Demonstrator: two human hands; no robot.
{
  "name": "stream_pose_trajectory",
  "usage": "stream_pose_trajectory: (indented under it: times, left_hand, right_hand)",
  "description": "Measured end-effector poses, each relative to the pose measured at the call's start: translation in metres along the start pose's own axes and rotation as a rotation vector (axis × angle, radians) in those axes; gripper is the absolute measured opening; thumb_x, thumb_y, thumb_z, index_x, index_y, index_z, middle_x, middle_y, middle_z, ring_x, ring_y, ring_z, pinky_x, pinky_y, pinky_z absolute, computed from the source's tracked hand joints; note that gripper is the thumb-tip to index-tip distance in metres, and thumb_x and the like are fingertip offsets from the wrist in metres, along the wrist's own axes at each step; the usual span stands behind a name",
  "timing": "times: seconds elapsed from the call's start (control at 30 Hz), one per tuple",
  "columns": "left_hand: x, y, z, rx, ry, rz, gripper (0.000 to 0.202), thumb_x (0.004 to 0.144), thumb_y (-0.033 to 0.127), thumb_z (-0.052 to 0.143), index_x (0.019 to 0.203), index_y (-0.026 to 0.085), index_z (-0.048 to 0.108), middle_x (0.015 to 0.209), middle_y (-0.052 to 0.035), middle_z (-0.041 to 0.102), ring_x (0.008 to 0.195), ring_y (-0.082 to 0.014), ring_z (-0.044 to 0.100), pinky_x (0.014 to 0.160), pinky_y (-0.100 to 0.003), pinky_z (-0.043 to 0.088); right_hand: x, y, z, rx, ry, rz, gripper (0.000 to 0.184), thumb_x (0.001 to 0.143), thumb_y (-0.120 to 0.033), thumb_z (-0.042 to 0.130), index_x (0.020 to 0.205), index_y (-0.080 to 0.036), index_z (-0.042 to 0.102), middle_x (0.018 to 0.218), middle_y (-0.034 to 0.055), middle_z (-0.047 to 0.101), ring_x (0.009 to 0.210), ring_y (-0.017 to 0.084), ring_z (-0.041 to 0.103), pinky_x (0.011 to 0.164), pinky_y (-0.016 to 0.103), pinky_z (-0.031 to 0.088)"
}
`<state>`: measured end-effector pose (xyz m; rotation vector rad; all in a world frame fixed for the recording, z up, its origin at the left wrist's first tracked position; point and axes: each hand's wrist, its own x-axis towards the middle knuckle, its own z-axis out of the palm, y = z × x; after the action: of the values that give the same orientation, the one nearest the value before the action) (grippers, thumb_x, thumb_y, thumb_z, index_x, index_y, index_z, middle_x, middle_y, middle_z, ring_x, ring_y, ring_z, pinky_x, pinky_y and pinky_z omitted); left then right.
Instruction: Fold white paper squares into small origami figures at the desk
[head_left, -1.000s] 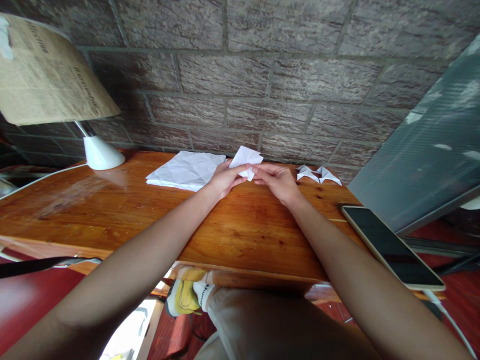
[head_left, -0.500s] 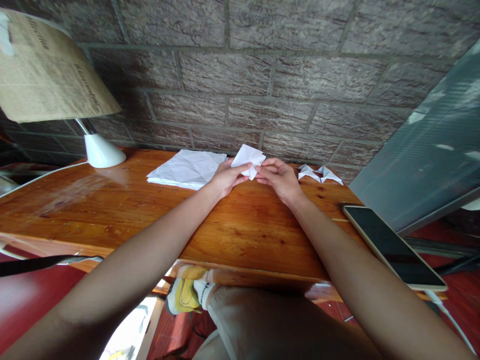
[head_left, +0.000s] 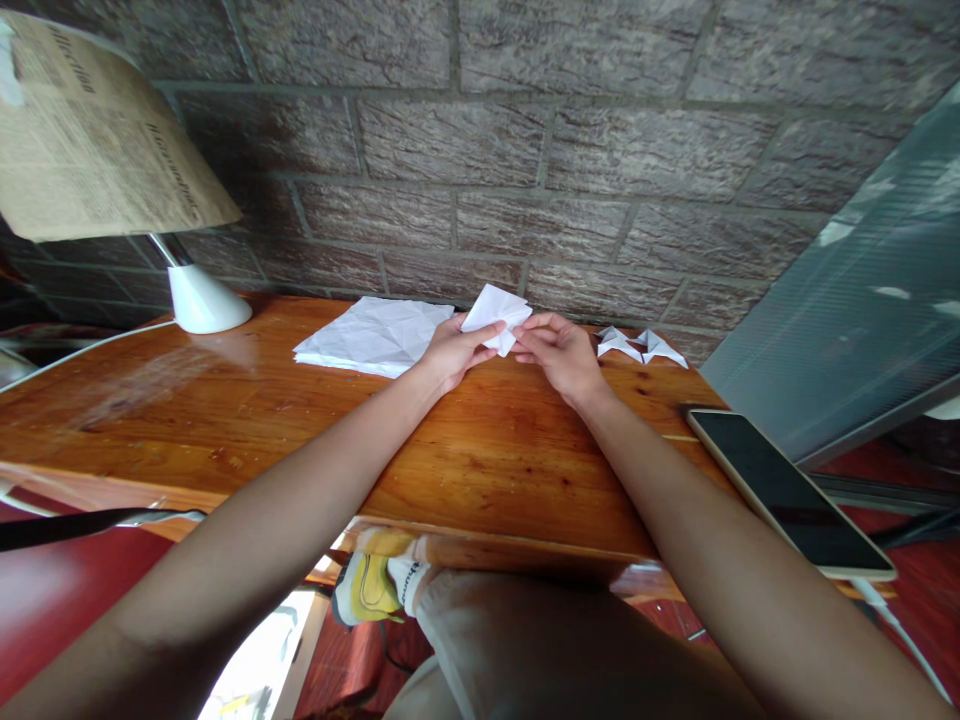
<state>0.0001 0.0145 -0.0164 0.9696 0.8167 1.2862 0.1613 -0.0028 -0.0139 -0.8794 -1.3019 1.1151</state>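
White folded paper | in both hands | thumbs farther apart than before

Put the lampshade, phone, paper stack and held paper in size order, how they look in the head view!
Largest: lampshade
Middle: phone and paper stack, too close to rank; the phone is nearer
Smallest: held paper

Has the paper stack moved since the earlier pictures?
No: the paper stack lies in the same place on the table, judged against the lamp base.
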Motion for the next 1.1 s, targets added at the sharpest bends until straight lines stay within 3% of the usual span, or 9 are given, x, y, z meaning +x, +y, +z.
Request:
stream_pose_trajectory:
  times: [0.33, 0.57, 0.8, 0.97, 1.1]
  left_hand:
    - [-0.0001, -0.0004, 0.0014, -0.009, 0.013, 0.005, 0.045, 0.050, 0.032, 0.095, 0.085, 0.019, 0.070, 0.087, -0.0030, 0.073, 0.086, -0.0171, 0.067, 0.081, -0.030, 0.052]
    - [-0.0022, 0.0012, 0.0021, 0.003, -0.002, 0.012, 0.046, 0.052, 0.035, 0.094, 0.088, 0.020, 0.071, 0.089, -0.0023, 0.073, 0.085, -0.0156, 0.067, 0.079, -0.028, 0.051]
    - [-0.0046, -0.0004, 0.0057, -0.024, 0.046, 0.023, 0.048, 0.047, 0.032, 0.095, 0.085, 0.019, 0.070, 0.085, -0.0008, 0.072, 0.082, -0.0150, 0.065, 0.076, -0.028, 0.052]
    - [-0.0043, -0.0001, 0.0058, -0.027, 0.012, 0.029, 0.046, 0.049, 0.032, 0.095, 0.084, 0.018, 0.069, 0.084, -0.0004, 0.071, 0.080, -0.0140, 0.065, 0.077, -0.028, 0.052]
    - [-0.0036, -0.0012, 0.0051, -0.005, 0.016, 0.025, 0.048, 0.048, 0.031, 0.095, 0.086, 0.019, 0.069, 0.082, 0.0001, 0.070, 0.079, -0.0141, 0.065, 0.077, -0.029, 0.052]
  right_hand:
    - [0.0017, -0.0014, 0.0006, -0.040, 0.012, -0.046, 0.052, 0.055, -0.056, 0.090, 0.081, -0.021, 0.061, 0.070, -0.0018, 0.071, 0.071, 0.016, 0.072, 0.065, 0.026, 0.058]
    - [-0.0002, -0.0037, 0.0049, -0.064, 0.040, -0.140, 0.050, 0.060, -0.056, 0.088, 0.071, -0.022, 0.053, 0.065, -0.0036, 0.067, 0.063, 0.014, 0.068, 0.064, 0.027, 0.057]
    - [-0.0011, 0.0019, 0.0023, -0.055, 0.033, -0.049, 0.052, 0.056, -0.055, 0.090, 0.080, -0.022, 0.056, 0.069, -0.0033, 0.068, 0.067, 0.014, 0.067, 0.069, 0.030, 0.058]
    - [0.0008, 0.0013, 0.0031, -0.094, -0.005, -0.177, 0.049, 0.061, -0.054, 0.087, 0.068, -0.023, 0.049, 0.064, -0.0058, 0.059, 0.061, 0.011, 0.059, 0.067, 0.027, 0.054]
    - [0.0003, 0.0016, 0.0030, -0.124, -0.042, -0.191, 0.046, 0.063, -0.055, 0.084, 0.071, -0.024, 0.051, 0.068, -0.0052, 0.060, 0.065, 0.012, 0.059, 0.071, 0.029, 0.053]
